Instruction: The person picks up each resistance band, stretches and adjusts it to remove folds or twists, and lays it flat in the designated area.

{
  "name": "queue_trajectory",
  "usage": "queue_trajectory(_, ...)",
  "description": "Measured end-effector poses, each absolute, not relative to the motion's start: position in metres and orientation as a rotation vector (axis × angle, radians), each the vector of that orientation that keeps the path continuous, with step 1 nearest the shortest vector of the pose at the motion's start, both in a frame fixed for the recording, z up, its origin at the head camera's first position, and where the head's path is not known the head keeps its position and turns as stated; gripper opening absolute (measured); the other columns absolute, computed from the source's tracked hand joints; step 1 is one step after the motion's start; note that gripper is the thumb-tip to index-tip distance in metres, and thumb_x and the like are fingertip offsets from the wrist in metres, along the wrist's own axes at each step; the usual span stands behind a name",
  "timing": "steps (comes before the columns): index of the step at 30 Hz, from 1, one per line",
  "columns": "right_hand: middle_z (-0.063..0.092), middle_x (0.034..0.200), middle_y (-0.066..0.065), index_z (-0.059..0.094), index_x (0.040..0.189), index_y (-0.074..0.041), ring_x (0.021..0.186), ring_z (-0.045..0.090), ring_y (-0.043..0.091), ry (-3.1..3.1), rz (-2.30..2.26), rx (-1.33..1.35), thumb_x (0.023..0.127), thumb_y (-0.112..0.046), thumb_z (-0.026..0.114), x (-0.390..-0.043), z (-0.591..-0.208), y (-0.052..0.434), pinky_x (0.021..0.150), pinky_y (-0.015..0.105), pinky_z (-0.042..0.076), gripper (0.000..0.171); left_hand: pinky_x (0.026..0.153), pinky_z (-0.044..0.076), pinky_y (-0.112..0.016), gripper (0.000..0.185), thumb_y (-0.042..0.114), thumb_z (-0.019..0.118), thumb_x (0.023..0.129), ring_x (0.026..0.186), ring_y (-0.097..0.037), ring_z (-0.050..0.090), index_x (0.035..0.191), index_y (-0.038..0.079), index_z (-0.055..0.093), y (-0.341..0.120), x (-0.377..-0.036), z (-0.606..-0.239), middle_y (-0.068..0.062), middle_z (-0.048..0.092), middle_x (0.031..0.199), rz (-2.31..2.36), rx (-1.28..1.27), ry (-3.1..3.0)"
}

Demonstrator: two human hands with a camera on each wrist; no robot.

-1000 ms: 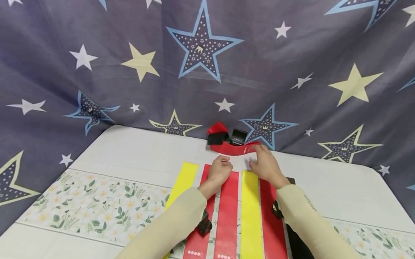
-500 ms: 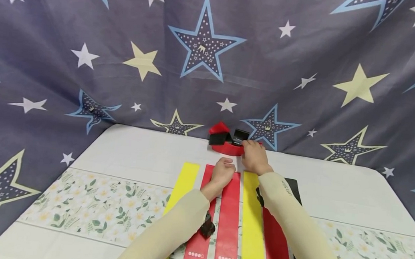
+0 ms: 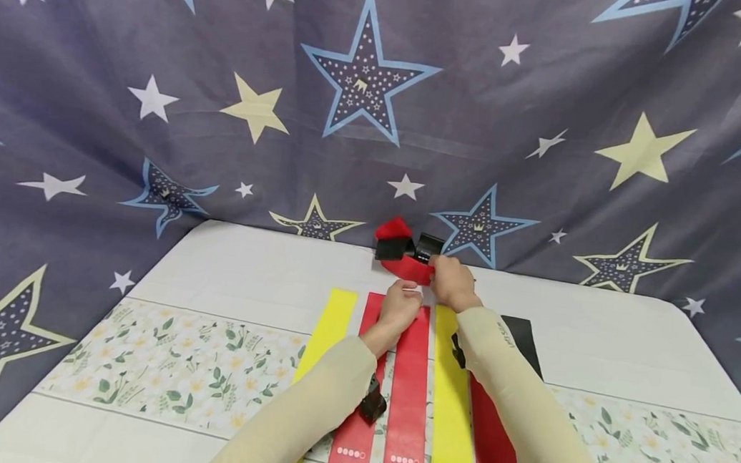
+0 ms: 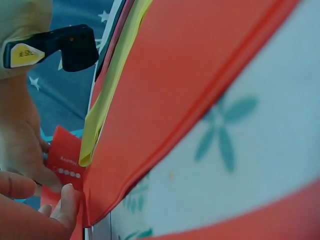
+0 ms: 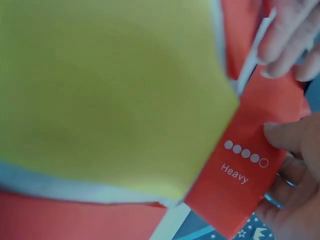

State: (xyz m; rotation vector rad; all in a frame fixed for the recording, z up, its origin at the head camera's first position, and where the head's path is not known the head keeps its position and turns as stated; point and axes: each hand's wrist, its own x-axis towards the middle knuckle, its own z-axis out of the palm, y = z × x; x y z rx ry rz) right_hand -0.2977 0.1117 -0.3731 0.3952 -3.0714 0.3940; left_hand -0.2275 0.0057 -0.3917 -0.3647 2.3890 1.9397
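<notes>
your hands met at frame centre
your right hand (image 3: 451,284) pinched the loose red band (image 5: 240,175) (marked heavy); your left hand (image 3: 402,304) rested curled, empty.

Both hands (image 3: 427,293) at the loose red band (image 3: 412,268), beyond flat bands (image 3: 409,378).

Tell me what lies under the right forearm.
Under the right forearm lie a red band and a black band, side by side on the table. Their covered parts cannot be seen.

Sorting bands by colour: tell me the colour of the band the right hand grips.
Red band, marked "Heavy"; clearest in the right wrist view.
</notes>
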Motion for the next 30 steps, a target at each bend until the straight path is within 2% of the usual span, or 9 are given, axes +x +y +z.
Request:
queue_trajectory(4, 0.065, 0.086, 0.013, 0.066, 0.101, -0.005, 0.078, 0.061, 0.027, -3.067, 0.544, 0.373, 0.09, -0.007, 0.056, -0.294, -0.365, 0.111, 0.066, 0.039, 0.05, 0.015, 0.07, 0.05, -0.025, 0.033, 0.009, 0.051, 0.09, 0.065, -0.017, 0.058, 0.121, 0.0, 0.055, 0.006, -0.228, -0.391, -0.014, 0.065, 0.106, 1.937, -0.365, 2.375)
queue_trajectory(7, 0.066, 0.089, 0.014, 0.067, 0.106, -0.005, 0.078, 0.059, 0.027, -3.044, 0.654, 0.367, 0.09, -0.008, 0.057, -0.289, -0.359, 0.11, 0.067, 0.038, 0.049, 0.019, 0.075, 0.052, -0.027, 0.035, 0.01, 0.05, 0.091, 0.076, -0.018, 0.061, 0.124, -0.002, 0.053, 0.005, -0.227, -0.392, -0.015, 0.063, 0.113, 1.949, -0.345, 2.357)
queue_trajectory(11, 0.066, 0.086, 0.013, 0.067, 0.108, -0.004, 0.074, 0.057, 0.024, -3.007, 0.79, 0.354, 0.09, -0.009, 0.059, -0.28, -0.353, 0.108, 0.064, 0.033, 0.047, 0.021, 0.08, 0.053, -0.029, 0.038, 0.007, 0.049, 0.088, 0.086, -0.023, 0.062, 0.125, -0.005, 0.052, 0.005, -0.227, -0.392, -0.015, 0.062, 0.11, 2.029, -0.344, 2.275)
queue_trajectory(15, 0.063, 0.079, 0.013, 0.067, 0.106, -0.001, 0.065, 0.053, 0.021, -2.974, 0.923, 0.347, 0.088, -0.007, 0.059, -0.274, -0.349, 0.109, 0.058, 0.027, 0.041, 0.021, 0.085, 0.054, -0.032, 0.027, 0.004, 0.046, 0.088, 0.096, -0.029, 0.063, 0.111, -0.006, 0.054, 0.006, -0.228, -0.392, -0.018, 0.063, 0.107, 2.167, -0.385, 2.091)
queue_trajectory(18, 0.065, 0.083, 0.016, 0.067, 0.105, 0.003, 0.066, 0.054, 0.022, -2.946, 1.016, 0.366, 0.086, -0.005, 0.059, -0.27, -0.347, 0.108, 0.059, 0.027, 0.044, 0.022, 0.092, 0.052, -0.038, 0.015, 0.004, 0.043, 0.091, 0.102, -0.032, 0.064, 0.101, -0.003, 0.053, 0.003, -0.229, -0.393, -0.019, 0.064, 0.102, 2.273, -0.395, 1.92)
queue_trajectory(21, 0.067, 0.088, 0.018, 0.067, 0.104, 0.006, 0.07, 0.057, 0.022, -2.923, 1.127, 0.348, 0.085, -0.004, 0.06, -0.267, -0.348, 0.108, 0.063, 0.028, 0.048, 0.023, 0.096, 0.049, -0.041, 0.011, 0.005, 0.044, 0.092, 0.094, -0.028, 0.066, 0.099, -0.001, 0.051, -0.001, -0.231, -0.395, -0.012, 0.063, 0.093, 2.347, -0.364, 1.784)
queue_trajectory(25, 0.065, 0.093, 0.018, 0.065, 0.106, 0.006, 0.075, 0.057, 0.02, -2.908, 1.416, 0.2, 0.085, -0.005, 0.061, -0.261, -0.35, 0.108, 0.065, 0.025, 0.05, 0.024, 0.098, 0.048, -0.042, 0.021, 0.006, 0.047, 0.093, 0.082, -0.015, 0.061, 0.112, -0.004, 0.049, -0.007, -0.228, -0.399, -0.007, 0.06, 0.095, 2.36, -0.289, 1.717)
queue_trajectory(30, 0.06, 0.106, 0.017, 0.06, 0.113, 0.005, 0.084, 0.057, 0.02, -2.846, 1.78, 0.025, 0.088, -0.006, 0.058, -0.254, -0.358, 0.11, 0.07, 0.024, 0.053, 0.028, 0.093, 0.051, -0.04, 0.04, 0.011, 0.05, 0.095, 0.083, -0.014, 0.063, 0.131, -0.004, 0.044, -0.012, -0.216, -0.401, -0.018, 0.062, 0.117, 2.319, -0.227, 1.668)
